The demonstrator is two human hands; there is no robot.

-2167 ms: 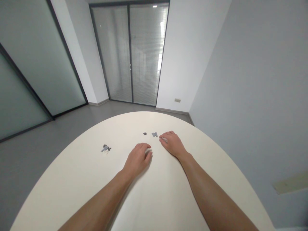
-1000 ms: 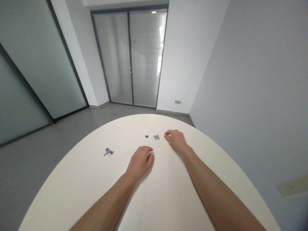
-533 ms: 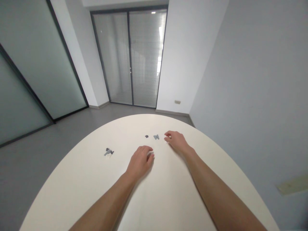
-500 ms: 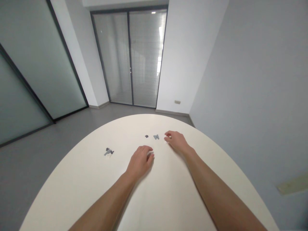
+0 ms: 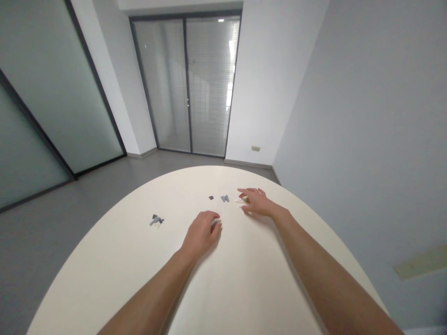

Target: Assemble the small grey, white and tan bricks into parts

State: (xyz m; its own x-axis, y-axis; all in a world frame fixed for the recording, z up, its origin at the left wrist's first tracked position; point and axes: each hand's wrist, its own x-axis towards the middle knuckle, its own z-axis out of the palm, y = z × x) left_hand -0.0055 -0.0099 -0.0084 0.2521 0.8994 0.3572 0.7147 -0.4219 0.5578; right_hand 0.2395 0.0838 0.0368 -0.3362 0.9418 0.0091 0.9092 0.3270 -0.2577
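Note:
On the round white table (image 5: 223, 279), my left hand (image 5: 201, 234) rests with its fingers loosely bent and the thumb apart; I see nothing in it. My right hand (image 5: 257, 203) is farther forward, thumb and fingers spread over small white pieces (image 5: 239, 200) that its fingertips partly cover. Just left of these lies a small grey flat piece (image 5: 224, 198) with a notched outline. A smaller dark piece (image 5: 211, 197) sits beyond my left hand, touched by neither hand.
To the left on the table is a small heap of grey and dark pieces (image 5: 157, 220), with thin pale bits at its near side. Past the table's far edge are the grey floor (image 5: 139, 172) and a glass door with blinds (image 5: 209, 93). A wall (image 5: 366, 139) rises at right.
My right hand has opened, its thumb and fingers spreading apart, and small white pieces now show beneath the fingertips. The left hand stays in place; the view has shifted slightly.

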